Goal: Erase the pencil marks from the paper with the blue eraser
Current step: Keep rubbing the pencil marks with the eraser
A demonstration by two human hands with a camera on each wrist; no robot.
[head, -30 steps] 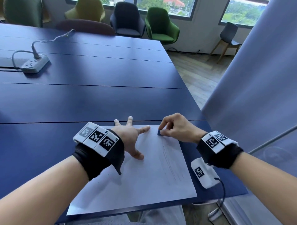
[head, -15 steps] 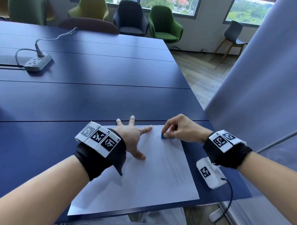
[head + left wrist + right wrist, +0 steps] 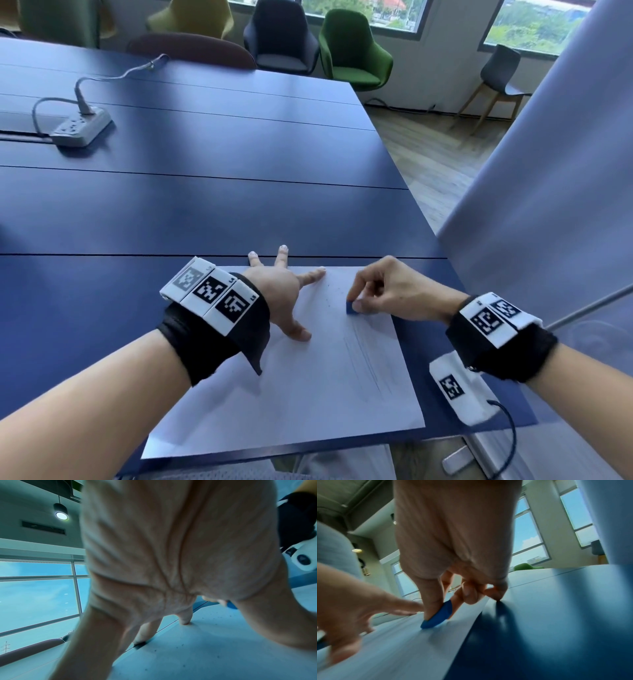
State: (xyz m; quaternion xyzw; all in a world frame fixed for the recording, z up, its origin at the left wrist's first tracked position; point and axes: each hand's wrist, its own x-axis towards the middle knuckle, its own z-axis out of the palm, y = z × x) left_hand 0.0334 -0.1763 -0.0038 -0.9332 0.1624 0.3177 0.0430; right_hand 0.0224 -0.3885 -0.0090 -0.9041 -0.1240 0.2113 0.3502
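Observation:
A white sheet of paper point(image 3: 308, 387) lies at the near edge of the blue table point(image 3: 205, 212). Faint pencil lines point(image 3: 366, 359) run down its right part. My left hand point(image 3: 284, 291) lies spread flat on the sheet's upper left, fingers straight, pressing it down; the left wrist view shows the fingertips point(image 3: 184, 621) on the paper point(image 3: 214, 649). My right hand point(image 3: 380, 291) pinches the small blue eraser point(image 3: 351, 307) between thumb and forefinger near the sheet's upper right. The right wrist view shows the eraser point(image 3: 437, 615) pressed tip-down on the paper point(image 3: 402, 649).
A grey power strip point(image 3: 82, 128) with its cable sits far left on the table. Chairs point(image 3: 352, 48) stand beyond the far edge. A pale curtain point(image 3: 548, 205) hangs close on the right, by the table's right edge. Small eraser crumbs point(image 3: 183, 665) dot the paper.
My right hand has drawn the eraser down the sheet toward me, away from the top edge. The left hand stays spread on the paper.

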